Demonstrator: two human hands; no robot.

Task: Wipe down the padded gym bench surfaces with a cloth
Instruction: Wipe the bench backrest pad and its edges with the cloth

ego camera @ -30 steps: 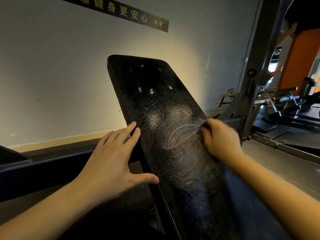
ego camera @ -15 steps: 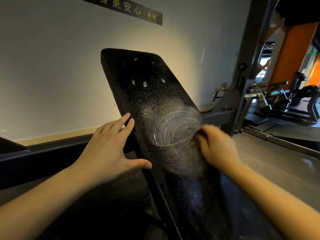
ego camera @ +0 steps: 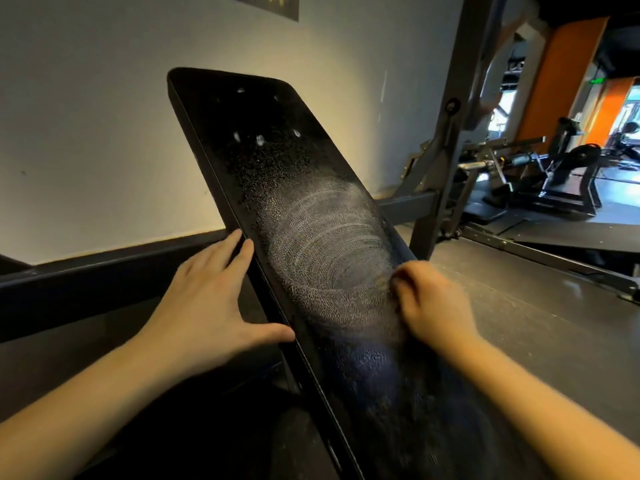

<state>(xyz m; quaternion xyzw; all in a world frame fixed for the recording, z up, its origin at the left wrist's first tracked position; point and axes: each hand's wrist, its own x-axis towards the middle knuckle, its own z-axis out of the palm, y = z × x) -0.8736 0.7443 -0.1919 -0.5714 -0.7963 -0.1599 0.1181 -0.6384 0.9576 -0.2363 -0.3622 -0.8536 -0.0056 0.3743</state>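
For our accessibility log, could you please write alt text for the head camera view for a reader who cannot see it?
A person's left hand braces the left edge of a tilted black bench pad while the blurred right hand, fingers curled, presses on its right side beside swirled whitish wipe marks. Whether it holds anything cannot be made out.

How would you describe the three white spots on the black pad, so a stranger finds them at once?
Find the long black pad tilted up against the pale wall. Above its pale swirled wipe marks, three white spots sit in a row. They are solid blobs, unlike the fine speckle below them.
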